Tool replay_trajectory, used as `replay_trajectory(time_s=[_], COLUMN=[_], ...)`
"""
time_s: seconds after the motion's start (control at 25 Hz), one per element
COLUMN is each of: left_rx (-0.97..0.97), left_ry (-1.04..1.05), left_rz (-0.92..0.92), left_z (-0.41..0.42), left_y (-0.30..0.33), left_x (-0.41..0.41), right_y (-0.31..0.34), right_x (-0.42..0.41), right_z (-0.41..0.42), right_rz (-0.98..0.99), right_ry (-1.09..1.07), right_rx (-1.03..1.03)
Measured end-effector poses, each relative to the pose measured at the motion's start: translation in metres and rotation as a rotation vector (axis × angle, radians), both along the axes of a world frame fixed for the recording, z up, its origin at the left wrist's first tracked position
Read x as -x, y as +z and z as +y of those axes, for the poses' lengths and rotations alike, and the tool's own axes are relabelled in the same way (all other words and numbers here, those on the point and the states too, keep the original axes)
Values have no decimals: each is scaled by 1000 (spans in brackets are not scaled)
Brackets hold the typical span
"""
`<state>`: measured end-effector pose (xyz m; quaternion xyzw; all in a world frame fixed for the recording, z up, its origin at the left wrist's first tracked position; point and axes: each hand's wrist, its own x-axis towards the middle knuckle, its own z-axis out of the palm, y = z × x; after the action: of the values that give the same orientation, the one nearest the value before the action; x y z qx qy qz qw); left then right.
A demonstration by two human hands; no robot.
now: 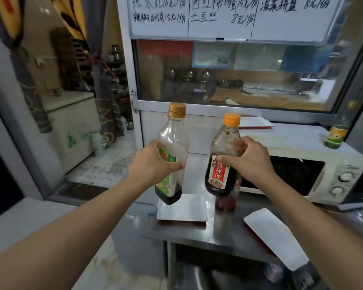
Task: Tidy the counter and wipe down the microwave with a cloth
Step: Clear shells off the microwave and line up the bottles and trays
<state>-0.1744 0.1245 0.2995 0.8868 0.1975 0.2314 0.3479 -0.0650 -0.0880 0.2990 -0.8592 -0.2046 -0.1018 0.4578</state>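
My left hand (pixel 153 164) grips a nearly empty clear bottle (pixel 174 139) with a green label and a tan cap, held above the counter. My right hand (pixel 249 160) grips a dark sauce bottle (pixel 220 174) with a red label and an orange cap, also lifted. The white microwave (pixel 333 162) stands on the steel counter (pixel 224 231) to the right, its dark door facing me. No cloth is in view.
A white square plate (pixel 189 212) lies on the counter under the bottles, and a long white plate (pixel 277 235) sits at the front right. A small red jar (pixel 225 203) stands behind the dark bottle. A green bottle (pixel 336 132) and a flat tray (pixel 256 123) rest on the microwave's top.
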Motion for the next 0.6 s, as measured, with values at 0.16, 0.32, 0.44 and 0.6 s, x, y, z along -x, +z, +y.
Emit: replay_trajectory(time_s=[0.16, 0.32, 0.44, 0.6], left_rx=[48, 64, 56, 87], left_ry=[-11, -5, 3, 2], left_rz=[-12, -15, -1, 28], left_z=[33, 62, 77, 103], left_y=[-10, -18, -25, -36], left_x=[25, 23, 7, -40], right_y=[-4, -6, -14, -31], right_x=[21, 20, 3, -44], right_z=[32, 63, 84, 120], right_rz=[21, 6, 22, 54], right_ry=[8, -6, 0, 4], right_rx=[16, 39, 8, -27])
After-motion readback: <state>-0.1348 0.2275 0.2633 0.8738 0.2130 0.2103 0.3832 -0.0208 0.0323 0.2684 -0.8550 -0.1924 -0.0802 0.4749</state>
